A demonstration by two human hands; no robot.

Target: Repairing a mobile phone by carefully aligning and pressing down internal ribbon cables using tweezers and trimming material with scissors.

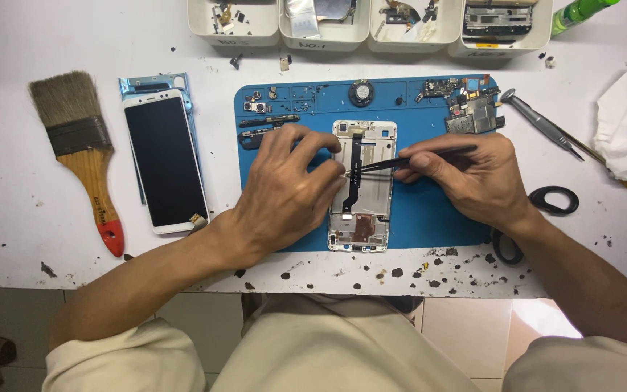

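Mid-teardown on the blue mat (429,210), the left hand (284,192) pins the opened phone frame (362,185) while the right hand (473,178) pinches black tweezers (408,161) onto its flex cable (355,170), which seems to call for a gentle, steady lift next

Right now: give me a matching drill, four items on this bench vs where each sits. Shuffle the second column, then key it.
Things:
1. paintbrush
2. phone screen panel
3. circuit board
4. tweezers

Places:
A. top right corner of the blue mat
B. in the right hand, tips over the phone frame
C. far left on the white table
D. between the brush and the mat

Pairs: 1-C, 2-D, 3-A, 4-B
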